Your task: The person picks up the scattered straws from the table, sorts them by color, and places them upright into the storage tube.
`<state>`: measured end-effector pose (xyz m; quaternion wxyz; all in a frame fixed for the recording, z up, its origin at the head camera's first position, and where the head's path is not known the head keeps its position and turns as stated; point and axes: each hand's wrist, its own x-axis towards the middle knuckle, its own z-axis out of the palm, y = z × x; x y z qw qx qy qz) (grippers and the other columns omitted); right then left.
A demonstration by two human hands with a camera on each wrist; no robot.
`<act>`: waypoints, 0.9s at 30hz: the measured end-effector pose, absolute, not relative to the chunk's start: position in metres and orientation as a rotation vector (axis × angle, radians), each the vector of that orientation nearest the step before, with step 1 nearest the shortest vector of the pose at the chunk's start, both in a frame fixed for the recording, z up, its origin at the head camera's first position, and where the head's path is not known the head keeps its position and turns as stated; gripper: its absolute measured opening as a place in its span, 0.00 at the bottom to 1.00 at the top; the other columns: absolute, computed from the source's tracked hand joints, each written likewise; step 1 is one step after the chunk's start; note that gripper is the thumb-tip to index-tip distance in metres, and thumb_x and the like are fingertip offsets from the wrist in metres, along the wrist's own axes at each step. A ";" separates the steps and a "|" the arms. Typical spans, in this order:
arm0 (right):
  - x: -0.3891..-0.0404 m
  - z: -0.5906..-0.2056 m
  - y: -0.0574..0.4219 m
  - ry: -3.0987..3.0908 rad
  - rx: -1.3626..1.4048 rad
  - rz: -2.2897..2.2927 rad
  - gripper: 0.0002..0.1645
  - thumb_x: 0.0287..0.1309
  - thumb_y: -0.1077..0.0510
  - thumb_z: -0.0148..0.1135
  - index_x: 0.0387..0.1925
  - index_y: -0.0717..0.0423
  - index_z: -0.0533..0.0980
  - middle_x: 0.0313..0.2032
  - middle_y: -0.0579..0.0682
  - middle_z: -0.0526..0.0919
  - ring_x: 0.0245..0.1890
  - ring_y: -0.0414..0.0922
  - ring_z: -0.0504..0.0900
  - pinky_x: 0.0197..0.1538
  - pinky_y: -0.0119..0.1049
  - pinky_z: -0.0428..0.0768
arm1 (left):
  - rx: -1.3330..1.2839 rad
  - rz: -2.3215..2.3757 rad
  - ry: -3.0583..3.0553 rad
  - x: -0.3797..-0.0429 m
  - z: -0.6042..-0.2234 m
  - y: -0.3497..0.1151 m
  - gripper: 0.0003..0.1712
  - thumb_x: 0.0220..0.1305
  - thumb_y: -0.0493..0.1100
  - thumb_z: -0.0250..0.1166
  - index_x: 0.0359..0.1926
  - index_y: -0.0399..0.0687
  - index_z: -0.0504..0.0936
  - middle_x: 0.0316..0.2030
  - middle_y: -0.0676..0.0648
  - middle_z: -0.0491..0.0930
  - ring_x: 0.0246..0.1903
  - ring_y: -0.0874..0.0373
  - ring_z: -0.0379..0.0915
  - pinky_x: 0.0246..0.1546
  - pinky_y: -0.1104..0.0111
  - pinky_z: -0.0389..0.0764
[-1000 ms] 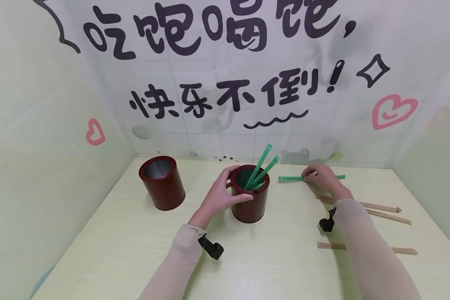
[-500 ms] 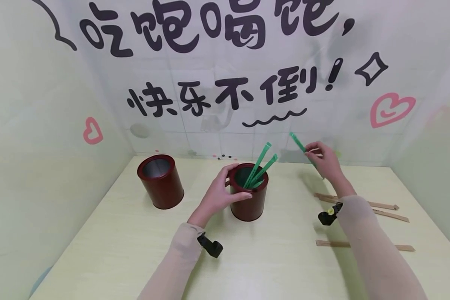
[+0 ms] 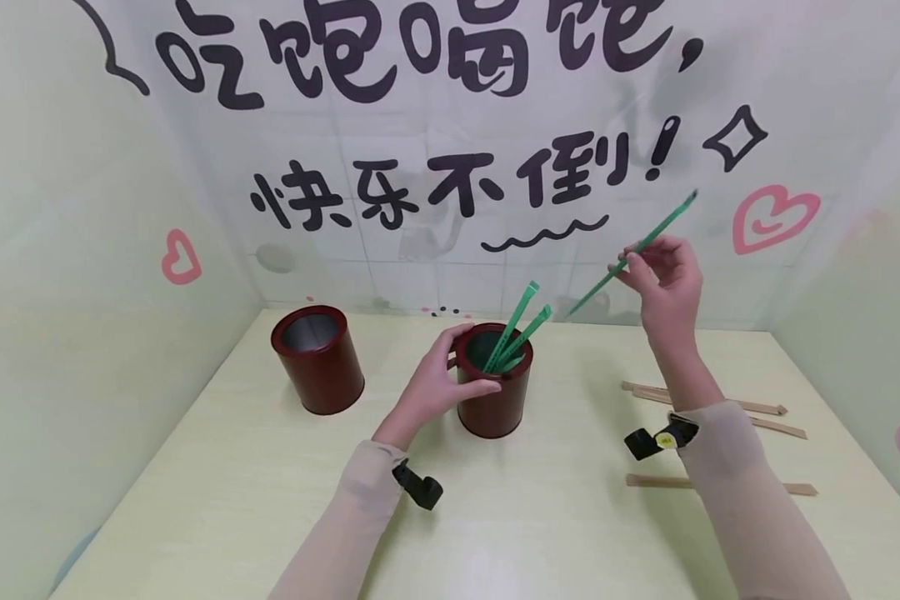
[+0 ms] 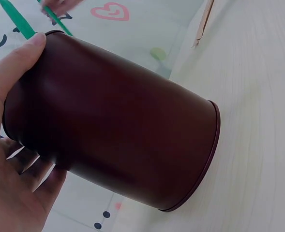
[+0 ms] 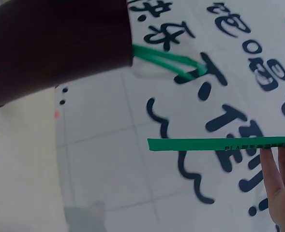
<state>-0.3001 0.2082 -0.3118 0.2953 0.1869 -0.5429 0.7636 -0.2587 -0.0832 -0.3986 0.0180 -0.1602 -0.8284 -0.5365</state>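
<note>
My left hand [image 3: 429,387] grips a dark red can [image 3: 492,410] near its rim, thumb and fingers round its sides; the can stands upright on the table. Several green wrapped straws [image 3: 521,339] lean inside it, their ends above the rim. To the right and higher, my right hand [image 3: 672,292] pinches another green wrapped straw [image 3: 666,222] between thumb and fingers, well above the table. That straw slants, its lower end towards the can. In the right wrist view, printed letters show on the held straw [image 5: 200,144], which is apart from the can.
A second dark red can [image 3: 321,367] stands at the left; no straws show in its mouth. Brown wrapped straws [image 3: 720,484] lie on the table at the right, partly under my right forearm. A white wall sheet [image 3: 390,283] with black lettering stands behind the table.
My right hand has lifted the green wrapped straw off the table and turned it from lying flat to slanting. My left hand stays on the can.
</note>
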 end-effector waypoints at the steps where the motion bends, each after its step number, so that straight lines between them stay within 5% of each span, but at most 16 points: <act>1: -0.295 -0.306 0.204 -1.401 0.518 2.030 0.10 0.61 0.73 0.60 0.42 0.59 0.74 0.36 0.52 0.83 0.37 0.44 0.83 0.42 0.36 0.88 | -0.496 -1.664 -2.572 -0.259 -0.398 -0.083 0.53 0.50 0.50 0.79 0.74 0.53 0.60 0.71 0.51 0.65 0.70 0.48 0.64 0.68 0.51 0.72; 12: -0.254 -0.272 0.163 -1.214 0.778 2.035 0.11 0.60 0.75 0.57 0.43 0.64 0.72 0.37 0.57 0.83 0.38 0.49 0.84 0.44 0.42 0.88 | -0.489 -1.660 -2.580 -0.261 -0.399 -0.084 0.53 0.50 0.50 0.79 0.73 0.54 0.60 0.71 0.51 0.65 0.70 0.49 0.64 0.68 0.51 0.72; 20: -0.255 -0.302 0.146 -2.139 0.713 1.915 0.17 0.65 0.67 0.60 0.54 0.61 0.68 0.50 0.51 0.80 0.52 0.42 0.83 0.53 0.29 0.84 | -0.515 -1.679 -2.546 -0.263 -0.403 -0.080 0.53 0.51 0.49 0.79 0.73 0.51 0.60 0.71 0.50 0.65 0.71 0.52 0.63 0.70 0.54 0.71; 27: -0.246 -0.307 0.162 -2.112 0.685 1.950 0.22 0.67 0.64 0.60 0.59 0.59 0.66 0.54 0.46 0.77 0.57 0.38 0.79 0.56 0.24 0.81 | -0.519 -1.663 -2.550 -0.266 -0.400 -0.078 0.54 0.51 0.49 0.79 0.73 0.48 0.59 0.73 0.49 0.62 0.72 0.52 0.60 0.70 0.54 0.71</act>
